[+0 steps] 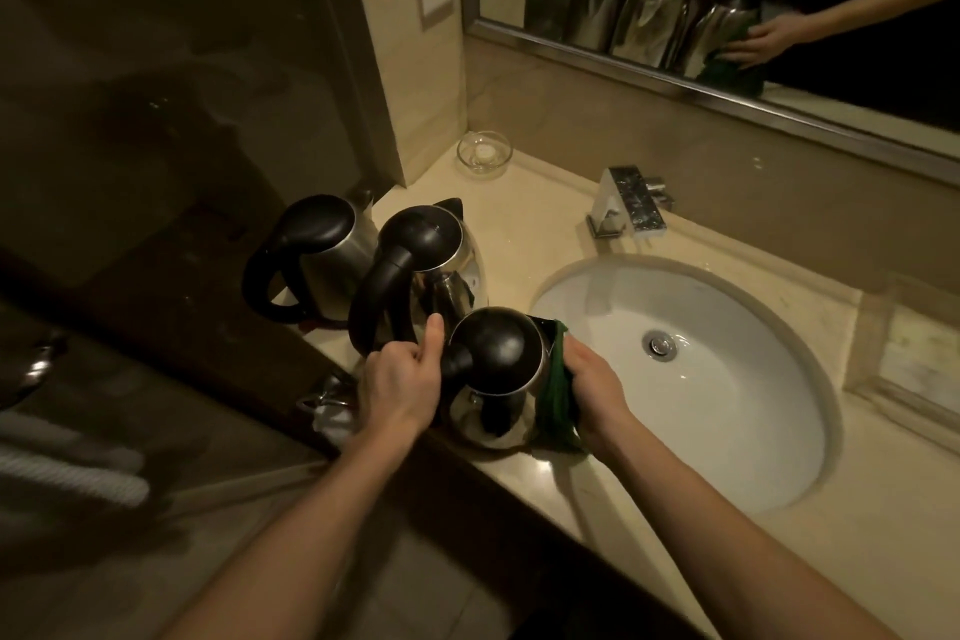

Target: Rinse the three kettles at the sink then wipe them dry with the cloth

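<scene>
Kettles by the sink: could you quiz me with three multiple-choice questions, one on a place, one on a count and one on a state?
1. Where is the glass dish? A in the basin; B on a kettle lid; C in the counter's back corner.
2. How many kettles, reflections aside? A three; B two; C four.
3. What is the right hand doing? A turning the tap; B holding the green cloth against the near kettle; C hanging empty.

Answers: C, it sits by the wall behind the kettles; A, three steel bodies with black lids show left of the sink; B, the cloth lies between that hand and the kettle's side.
</scene>
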The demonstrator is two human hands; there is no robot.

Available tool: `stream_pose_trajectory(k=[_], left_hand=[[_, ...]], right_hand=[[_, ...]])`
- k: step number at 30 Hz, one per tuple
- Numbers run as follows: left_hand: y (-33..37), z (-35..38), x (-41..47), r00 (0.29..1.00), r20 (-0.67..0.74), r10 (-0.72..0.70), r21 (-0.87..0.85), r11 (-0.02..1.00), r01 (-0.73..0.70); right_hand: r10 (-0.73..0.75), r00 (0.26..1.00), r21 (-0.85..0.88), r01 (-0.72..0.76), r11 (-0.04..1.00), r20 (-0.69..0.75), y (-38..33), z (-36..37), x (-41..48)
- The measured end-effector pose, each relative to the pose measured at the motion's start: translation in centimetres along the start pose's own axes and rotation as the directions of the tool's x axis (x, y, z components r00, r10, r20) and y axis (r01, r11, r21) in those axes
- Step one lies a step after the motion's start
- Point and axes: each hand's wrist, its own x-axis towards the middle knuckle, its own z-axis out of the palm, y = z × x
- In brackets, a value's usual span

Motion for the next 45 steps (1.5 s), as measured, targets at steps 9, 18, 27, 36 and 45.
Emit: stream_pose_trajectory(k=[9,18,27,36,45], left_hand=[[0.7,-0.2,-1.4,0.993,-0.025,-0.114,0.047,0.992,0.115],[1.2,-1.6,-1.9,0.981,0.076,-0.179,-0.041,0.982,0.182],[3.1,-3.0,-4.7,0.993,-0.083,0.088,-0.071,0.993,-0.094],[1.9,-4.6,-7.2,0.993,0.015,0.121,-0.097,0.988,-0.119],[5.3,-7.6,-7.6,0.96,0.277,0.05,-0.509,0.855,0.103]], right_hand=[[-0.16,0.982,-0.163,0.143,0.976,-0.097,2.3,1.2,-4.0],[-0.299,0.944,-0.446,0.21,0.87,-0.139,3.9,0.1,-7.0],[-0.279,0.96,-0.88,0.121,0.46,-0.014,7.1,-2.5,-7.3],[-0.087,0.994,-0.924,-0.024,0.382,-0.061,8.6,-3.9,-6.8],[-0.409,0.912,-0.672,0.28,0.685,-0.037,-1.2,-1.4,-12.8]])
